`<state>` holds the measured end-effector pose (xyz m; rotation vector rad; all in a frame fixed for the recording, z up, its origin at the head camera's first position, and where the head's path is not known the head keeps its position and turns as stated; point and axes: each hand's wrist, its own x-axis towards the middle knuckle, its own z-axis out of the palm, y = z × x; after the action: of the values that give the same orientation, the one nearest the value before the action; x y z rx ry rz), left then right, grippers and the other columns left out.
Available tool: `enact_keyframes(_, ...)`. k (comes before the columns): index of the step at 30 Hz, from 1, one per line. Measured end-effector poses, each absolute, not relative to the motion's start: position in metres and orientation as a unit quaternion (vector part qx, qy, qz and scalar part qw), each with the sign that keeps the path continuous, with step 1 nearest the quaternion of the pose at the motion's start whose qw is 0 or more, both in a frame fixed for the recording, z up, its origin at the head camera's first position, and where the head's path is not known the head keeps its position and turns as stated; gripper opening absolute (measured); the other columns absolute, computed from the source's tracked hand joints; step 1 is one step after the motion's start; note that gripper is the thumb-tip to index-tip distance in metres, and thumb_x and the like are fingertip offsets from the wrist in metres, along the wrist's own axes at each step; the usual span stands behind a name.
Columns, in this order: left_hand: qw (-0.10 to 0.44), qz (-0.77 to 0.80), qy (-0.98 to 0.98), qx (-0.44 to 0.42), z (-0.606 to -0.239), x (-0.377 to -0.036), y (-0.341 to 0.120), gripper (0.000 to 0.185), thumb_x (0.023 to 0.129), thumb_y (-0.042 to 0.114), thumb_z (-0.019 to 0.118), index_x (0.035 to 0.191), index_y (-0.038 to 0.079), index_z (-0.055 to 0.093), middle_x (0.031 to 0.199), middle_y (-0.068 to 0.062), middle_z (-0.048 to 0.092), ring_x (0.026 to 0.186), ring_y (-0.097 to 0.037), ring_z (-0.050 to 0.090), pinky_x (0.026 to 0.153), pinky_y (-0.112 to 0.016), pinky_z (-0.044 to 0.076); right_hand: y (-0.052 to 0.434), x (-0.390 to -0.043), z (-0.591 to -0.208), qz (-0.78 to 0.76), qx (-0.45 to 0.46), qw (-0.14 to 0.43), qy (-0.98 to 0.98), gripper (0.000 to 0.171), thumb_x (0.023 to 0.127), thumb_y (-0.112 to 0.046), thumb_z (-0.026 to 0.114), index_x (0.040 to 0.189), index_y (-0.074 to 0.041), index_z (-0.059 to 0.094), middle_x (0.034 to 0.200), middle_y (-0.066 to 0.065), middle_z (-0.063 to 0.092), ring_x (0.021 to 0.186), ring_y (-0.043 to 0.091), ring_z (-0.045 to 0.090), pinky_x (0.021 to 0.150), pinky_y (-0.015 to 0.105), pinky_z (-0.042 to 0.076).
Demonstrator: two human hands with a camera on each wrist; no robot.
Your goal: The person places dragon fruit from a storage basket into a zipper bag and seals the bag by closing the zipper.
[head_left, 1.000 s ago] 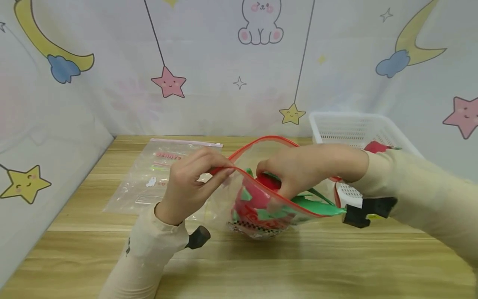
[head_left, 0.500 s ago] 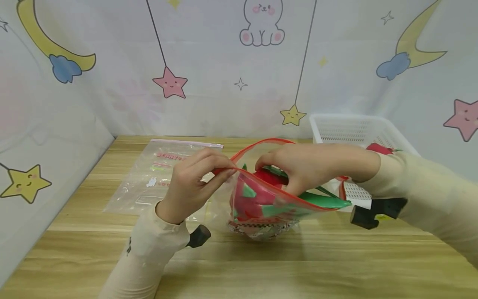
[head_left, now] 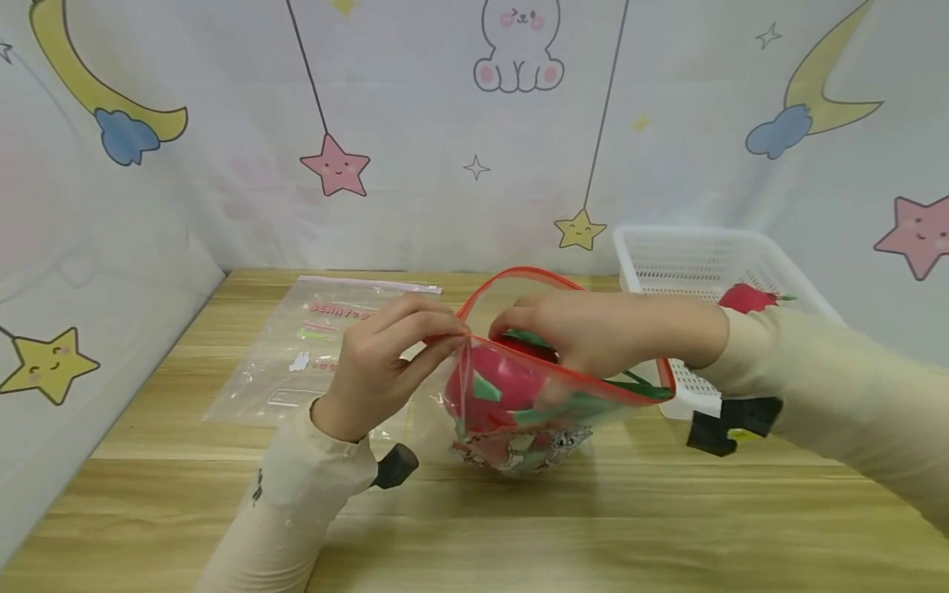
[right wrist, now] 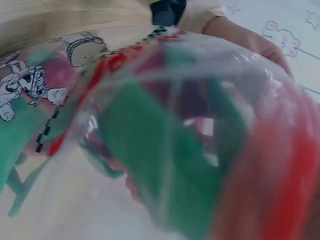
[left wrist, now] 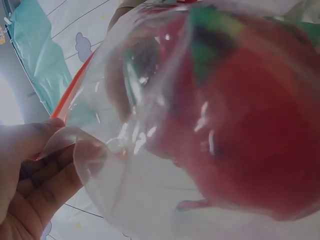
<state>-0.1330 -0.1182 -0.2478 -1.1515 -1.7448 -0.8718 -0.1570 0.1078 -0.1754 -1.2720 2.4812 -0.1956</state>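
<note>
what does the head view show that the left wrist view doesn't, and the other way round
Only the head view: the white basket, the flat clear bag and the wooden table.

Only the left wrist view: a teal sheet and a bright light beside it.

Both: the left hand pinching the edge of the red-rimmed bag, with red fruit inside.

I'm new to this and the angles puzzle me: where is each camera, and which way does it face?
Head: worn on the head, facing forward and down at the red-rimmed zip bag; left hand, right hand and sleeves show.
Left wrist: worn there, facing the dragon fruit inside the bag; left hand shows.
Right wrist: worn there, facing the bag's side; left hand shows beyond, right hand unclear.
Shared: both wrist views catch bag and left hand.
</note>
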Motion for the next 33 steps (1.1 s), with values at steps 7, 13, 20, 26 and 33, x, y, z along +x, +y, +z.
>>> enact_keyframes(7,0.433,-0.341,-0.695,-0.462,-0.246,-0.132,-0.119,0.028,0.093,0.026,0.061,0.083,0.001,0.069,0.08,-0.009,0.068,0.068,-0.015,0.064,0.066,-0.021,0.056,0.109,-0.158,-0.18,-0.068,-0.464,0.163,0.868,0.069,0.078,-0.035,0.075,0.137,-0.012,0.048,0.132,-0.001,0.053,0.119,0.012,0.05,0.099,0.033,0.048)
enact_keyframes(13,0.446,-0.354,-0.686,-0.453,-0.247,-0.133,-0.121,0.026,0.093,0.023,0.062,0.082,0.0,0.069,0.08,-0.01,0.068,0.067,-0.016,0.066,0.067,-0.019,0.056,0.113,-0.164,-0.178,-0.066,-0.49,0.176,0.851,0.058,0.085,-0.031,0.071,0.136,-0.016,0.048,0.136,-0.005,0.052,0.124,0.013,0.048,0.106,0.036,0.043)
enact_keyframes(20,0.441,-0.373,-0.69,-0.436,-0.249,-0.132,-0.121,0.029,0.093,0.023,0.061,0.082,-0.002,0.067,0.08,-0.012,0.067,0.068,-0.018,0.066,0.069,-0.017,0.056,0.121,-0.167,-0.175,-0.078,-0.472,0.199,0.855,0.052,0.09,-0.025,0.067,0.139,-0.022,0.047,0.139,-0.008,0.051,0.13,0.014,0.045,0.109,0.039,0.041)
enact_keyframes(26,0.444,-0.381,-0.692,-0.423,-0.25,-0.132,-0.121,0.03,0.094,0.024,0.061,0.081,-0.002,0.067,0.078,-0.011,0.066,0.065,-0.015,0.063,0.066,-0.015,0.054,0.124,-0.166,-0.178,-0.08,-0.478,0.181,0.856,0.052,0.091,-0.026,0.066,0.139,-0.024,0.047,0.139,-0.006,0.051,0.131,0.015,0.046,0.108,0.04,0.042)
enact_keyframes(33,0.445,-0.383,-0.693,-0.418,-0.25,-0.13,-0.12,0.03,0.094,0.025,0.061,0.08,-0.002,0.067,0.078,-0.011,0.066,0.067,-0.015,0.062,0.067,-0.014,0.053,0.126,-0.164,-0.181,-0.079,-0.479,0.162,0.859,0.054,0.089,-0.03,0.068,0.139,-0.025,0.048,0.138,-0.005,0.052,0.13,0.015,0.047,0.108,0.041,0.043)
